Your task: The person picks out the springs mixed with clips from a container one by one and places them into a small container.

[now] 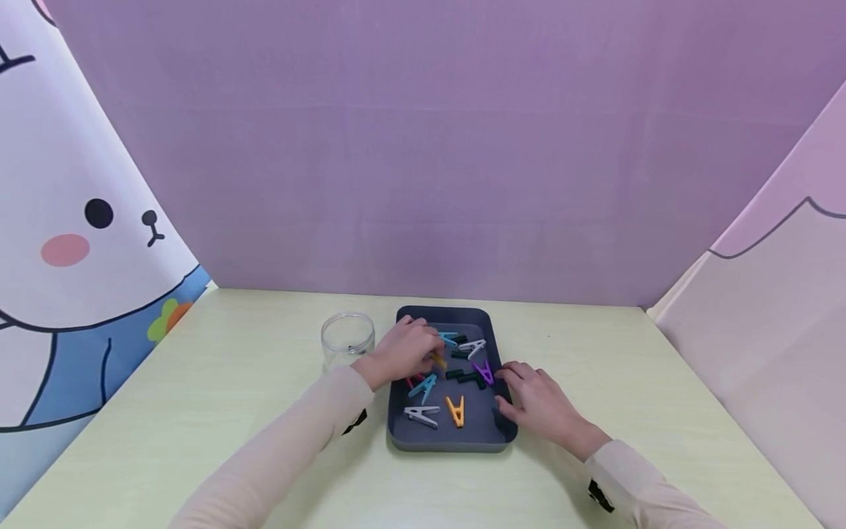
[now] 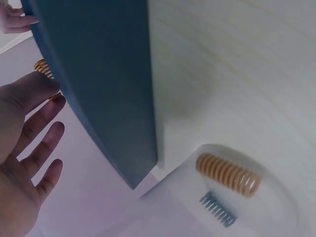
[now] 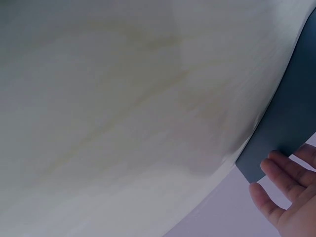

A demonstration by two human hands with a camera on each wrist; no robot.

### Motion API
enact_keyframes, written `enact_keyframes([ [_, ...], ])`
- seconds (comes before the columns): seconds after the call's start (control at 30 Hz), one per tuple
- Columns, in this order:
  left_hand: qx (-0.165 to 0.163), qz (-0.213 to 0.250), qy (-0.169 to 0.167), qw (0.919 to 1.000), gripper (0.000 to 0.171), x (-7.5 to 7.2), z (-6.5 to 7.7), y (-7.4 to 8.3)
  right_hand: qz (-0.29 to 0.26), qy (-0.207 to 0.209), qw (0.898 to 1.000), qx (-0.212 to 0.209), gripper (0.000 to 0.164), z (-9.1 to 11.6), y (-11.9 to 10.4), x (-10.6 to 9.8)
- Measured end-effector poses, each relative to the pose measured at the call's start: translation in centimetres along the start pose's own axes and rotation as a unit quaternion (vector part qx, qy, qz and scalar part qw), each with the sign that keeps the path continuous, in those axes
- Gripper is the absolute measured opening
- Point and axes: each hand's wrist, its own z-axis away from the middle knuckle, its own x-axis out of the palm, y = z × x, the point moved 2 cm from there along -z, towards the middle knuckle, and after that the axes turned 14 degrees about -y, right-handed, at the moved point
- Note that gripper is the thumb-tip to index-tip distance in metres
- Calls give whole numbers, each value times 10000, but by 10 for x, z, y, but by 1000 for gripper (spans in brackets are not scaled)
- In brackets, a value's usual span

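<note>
My left hand is over the left side of the dark grey tray, pinching a yellow-orange spring between thumb and index finger; the other fingers are spread in the left wrist view. My right hand rests at the tray's right edge, its loosely bent fingers against the outer wall. Inside the tray lie an orange clothespin, a purple clothespin, blue clothespins, white-grey clothespins and several dark springs. A red clothespin is partly hidden under my left hand.
Left of the tray stands a clear round jar. In the left wrist view it holds an orange spring and a dark spring. The pale wooden table meets a purple back panel, with printed panels at both sides.
</note>
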Motion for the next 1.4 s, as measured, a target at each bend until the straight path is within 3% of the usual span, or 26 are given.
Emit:
enact_keyframes([
  [0.4,49,-5,736,9973,8,-20,18,-12,-70,-33,10000,-15,37,-1,0,1],
  [0.7,-165,218,823,9962,9,-32,35,-27,-16,-50,10000,3,37,-2,0,1],
  [1.03,-416,201,1205,9916,8,-40,59,-43,-2,-4,10000,-65,37,-2,0,1],
  [1.4,-777,394,1541,9842,12,-39,82,-67,-6,-4,10000,-31,36,-2,1,1],
])
